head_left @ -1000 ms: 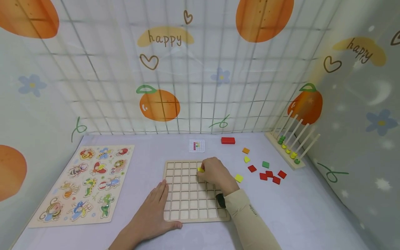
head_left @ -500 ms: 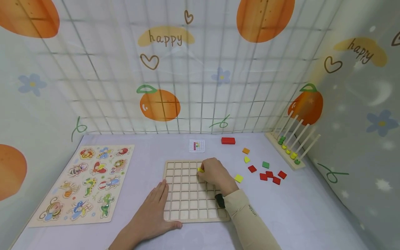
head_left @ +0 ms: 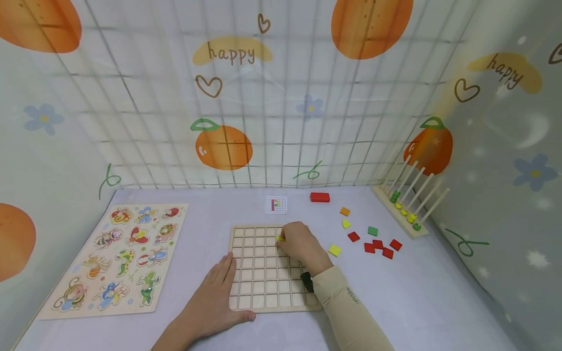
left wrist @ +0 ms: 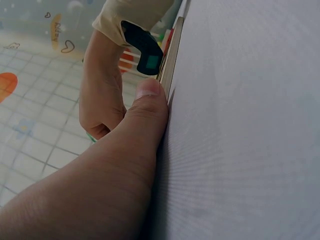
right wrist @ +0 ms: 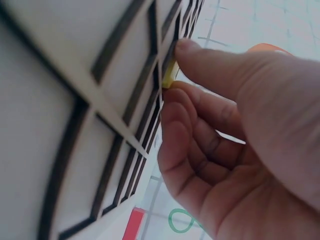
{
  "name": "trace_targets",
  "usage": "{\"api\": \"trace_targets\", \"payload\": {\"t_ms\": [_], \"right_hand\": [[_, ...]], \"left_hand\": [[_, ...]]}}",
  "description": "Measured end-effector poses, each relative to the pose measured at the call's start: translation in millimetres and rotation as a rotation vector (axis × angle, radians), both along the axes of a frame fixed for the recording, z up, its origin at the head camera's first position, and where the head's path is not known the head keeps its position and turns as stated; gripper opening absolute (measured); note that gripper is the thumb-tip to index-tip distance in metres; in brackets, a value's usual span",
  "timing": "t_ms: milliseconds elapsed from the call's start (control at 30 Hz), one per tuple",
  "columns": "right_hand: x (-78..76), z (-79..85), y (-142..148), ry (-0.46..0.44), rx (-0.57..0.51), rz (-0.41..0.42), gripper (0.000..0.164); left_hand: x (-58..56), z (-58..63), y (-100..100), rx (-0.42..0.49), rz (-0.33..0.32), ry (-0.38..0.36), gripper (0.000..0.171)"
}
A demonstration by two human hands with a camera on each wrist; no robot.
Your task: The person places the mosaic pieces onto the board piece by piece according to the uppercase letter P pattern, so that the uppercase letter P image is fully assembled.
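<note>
A wooden board with a square grid of cells [head_left: 260, 275] lies on the table in front of me. My right hand [head_left: 302, 247] is over its far side and pinches a small yellow tile [right wrist: 169, 75] between thumb and fingers. In the right wrist view that tile stands right at the grid's dividers, partly covered by the fingers. Along the board's left edge rests my left hand [head_left: 212, 296], its fingers straight and its thumb [left wrist: 148, 92] stretched along the near edge. The right forearm and sleeve cover the board's right side in the head view.
Loose red [head_left: 370, 247], green [head_left: 372, 231], orange [head_left: 345, 211] and yellow tiles [head_left: 334, 250] lie right of the board. Behind it are a printed pattern card [head_left: 276, 205] and a red block [head_left: 320, 197]. A peg rack with beads [head_left: 406, 214] stands back right; an insect puzzle [head_left: 131, 278] lies left.
</note>
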State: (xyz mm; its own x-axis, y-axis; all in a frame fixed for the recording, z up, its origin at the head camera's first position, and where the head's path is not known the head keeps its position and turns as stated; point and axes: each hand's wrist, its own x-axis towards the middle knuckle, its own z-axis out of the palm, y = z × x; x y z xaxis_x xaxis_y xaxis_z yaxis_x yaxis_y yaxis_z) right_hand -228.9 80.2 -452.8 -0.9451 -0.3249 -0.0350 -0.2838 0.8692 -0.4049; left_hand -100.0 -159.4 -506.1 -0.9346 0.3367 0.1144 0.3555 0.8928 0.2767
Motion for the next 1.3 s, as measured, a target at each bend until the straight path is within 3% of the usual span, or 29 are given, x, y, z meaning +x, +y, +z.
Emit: {"api": "trace_targets", "payload": {"t_ms": [400, 700, 1167, 1300], "right_hand": [[0.5, -2.0, 0, 0.020, -0.014, 0.000, 0.025], [-0.2, -1.7, 1, 0.031, 0.003, 0.012, 0.019], [-1.3, -0.4, 5, 0.036, -0.056, 0.030, 0.023], [-1.9, 1.3, 13, 0.004, -0.086, -0.010, 0.017]], "left_hand": [[-2.5, -3.5, -1, 0.002, 0.006, -0.042, 0.141], [-2.0, -2.7, -1, -0.009, 0.003, -0.027, 0.140], [-1.2, 1.1, -1, -0.015, 0.001, -0.031, 0.139], [-1.3, -0.3, 0, -0.016, 0.006, -0.034, 0.141]]}}
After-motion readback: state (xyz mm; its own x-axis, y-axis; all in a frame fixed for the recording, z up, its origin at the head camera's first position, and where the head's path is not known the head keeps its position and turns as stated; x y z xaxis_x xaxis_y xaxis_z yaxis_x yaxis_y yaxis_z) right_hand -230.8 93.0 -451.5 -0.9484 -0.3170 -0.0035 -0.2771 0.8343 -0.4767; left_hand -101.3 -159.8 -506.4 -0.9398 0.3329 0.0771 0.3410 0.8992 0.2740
